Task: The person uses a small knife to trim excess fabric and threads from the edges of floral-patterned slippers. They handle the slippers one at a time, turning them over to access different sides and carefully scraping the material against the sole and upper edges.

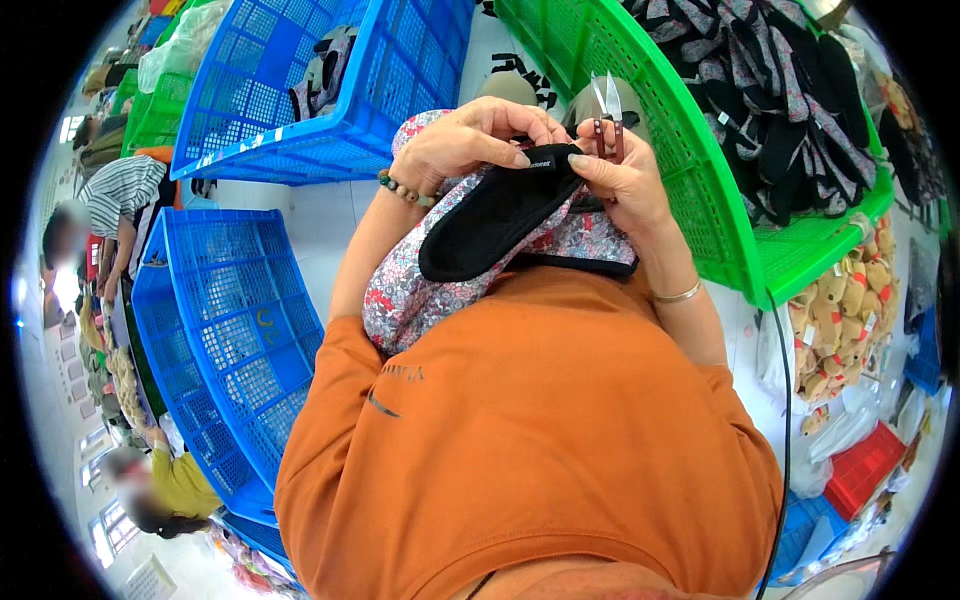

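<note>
In my lap lies a soft floral fabric slipper (425,308) in grey, red and white, with a black lining (480,225) showing. My left hand (455,145) pinches its black edge beside a small sewn-in label (540,162). On the other side of the label, my right hand (630,185) grips the same edge between thumb and finger. A small pair of scissors (610,100) with dark red handles is also tucked in my right hand, its blades pointing away from me and apart. Another floral piece with black trim (590,245) lies beneath the slipper.
A blue crate (265,155) ahead on the left holds a few floral pieces. At my left stand more blue crates (215,330). To the right, a green crate (680,180) is heaped with floral and black slippers (775,110). Tan plush items (840,320) lie beyond it. People work at far left.
</note>
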The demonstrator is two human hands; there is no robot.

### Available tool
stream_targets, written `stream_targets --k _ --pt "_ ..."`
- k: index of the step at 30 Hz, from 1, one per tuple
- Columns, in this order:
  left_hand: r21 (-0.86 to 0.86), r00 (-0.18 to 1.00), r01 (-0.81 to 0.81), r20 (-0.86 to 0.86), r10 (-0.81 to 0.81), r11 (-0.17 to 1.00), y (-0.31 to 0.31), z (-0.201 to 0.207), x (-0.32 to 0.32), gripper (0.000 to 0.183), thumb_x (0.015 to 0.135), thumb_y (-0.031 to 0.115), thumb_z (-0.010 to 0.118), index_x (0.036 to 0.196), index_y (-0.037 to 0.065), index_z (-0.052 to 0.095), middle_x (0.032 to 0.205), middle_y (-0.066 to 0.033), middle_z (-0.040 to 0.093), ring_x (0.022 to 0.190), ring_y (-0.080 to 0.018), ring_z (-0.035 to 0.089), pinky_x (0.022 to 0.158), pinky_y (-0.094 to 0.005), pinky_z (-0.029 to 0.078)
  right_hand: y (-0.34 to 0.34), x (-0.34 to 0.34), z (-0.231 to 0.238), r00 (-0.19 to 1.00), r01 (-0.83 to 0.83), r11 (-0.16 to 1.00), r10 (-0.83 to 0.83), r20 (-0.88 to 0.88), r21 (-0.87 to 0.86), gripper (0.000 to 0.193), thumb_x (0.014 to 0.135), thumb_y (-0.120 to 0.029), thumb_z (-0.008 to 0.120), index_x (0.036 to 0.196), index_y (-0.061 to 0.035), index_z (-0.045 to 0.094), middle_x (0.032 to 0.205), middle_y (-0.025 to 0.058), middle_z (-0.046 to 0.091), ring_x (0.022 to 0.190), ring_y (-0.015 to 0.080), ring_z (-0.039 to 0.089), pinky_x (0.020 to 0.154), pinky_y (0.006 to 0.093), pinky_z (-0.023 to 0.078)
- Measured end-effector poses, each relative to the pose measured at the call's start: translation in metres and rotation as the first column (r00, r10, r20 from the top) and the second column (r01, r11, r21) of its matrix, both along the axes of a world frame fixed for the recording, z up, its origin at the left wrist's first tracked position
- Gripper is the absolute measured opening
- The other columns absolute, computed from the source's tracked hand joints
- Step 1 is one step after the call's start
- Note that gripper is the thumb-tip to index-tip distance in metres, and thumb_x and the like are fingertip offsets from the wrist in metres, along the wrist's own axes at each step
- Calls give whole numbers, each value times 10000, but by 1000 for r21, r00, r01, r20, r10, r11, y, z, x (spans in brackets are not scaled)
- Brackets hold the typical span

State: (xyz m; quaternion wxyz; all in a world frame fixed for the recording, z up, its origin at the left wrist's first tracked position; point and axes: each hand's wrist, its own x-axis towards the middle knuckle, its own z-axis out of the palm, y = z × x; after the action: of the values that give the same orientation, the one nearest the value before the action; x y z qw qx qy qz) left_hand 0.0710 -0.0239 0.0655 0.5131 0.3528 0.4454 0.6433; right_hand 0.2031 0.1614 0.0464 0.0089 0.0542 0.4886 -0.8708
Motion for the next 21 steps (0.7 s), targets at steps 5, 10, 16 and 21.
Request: stream_targets --k 5,10,16,21 --pt "66 995 -6 99 -1 998 2 -8 7 164 731 12 642 889 -27 656 1189 -118 532 1080 -199 518 957 -305 402 -7 -2 4 997 42 997 -38 -68 65 266 755 -15 735 968 -17 577 817 -39 560 656 29 501 555 165 394" --pt "-29 997 -65 31 66 997 -2 -3 13 130 746 9 627 870 -23 650 1156 -103 555 1055 -185 529 936 -286 407 -11 16 26 986 153 772 -80 -145 617 232 751 -95 761 861 -18 571 741 -43 523 612 33 427 532 201 379" --pt "-127 984 -52 -177 29 991 -3 13 22 129 752 30 596 862 -29 630 1132 -119 561 1088 -209 489 965 -311 357 -1 38 51 901 428 162 -4 -433 889 370 781 -342 722 807 -3 576 690 90 559 558 202 540 494 292 428" --pt "-182 977 -65 -209 26 981 1 19 22 87 753 -3 589 834 -22 612 1136 -120 564 1098 -210 484 968 -303 353 -3 53 65 913 405 -186 130 -386 895 361 806 -391 661 665 -87 526 625 53 516 523 228 537 441 340 399"
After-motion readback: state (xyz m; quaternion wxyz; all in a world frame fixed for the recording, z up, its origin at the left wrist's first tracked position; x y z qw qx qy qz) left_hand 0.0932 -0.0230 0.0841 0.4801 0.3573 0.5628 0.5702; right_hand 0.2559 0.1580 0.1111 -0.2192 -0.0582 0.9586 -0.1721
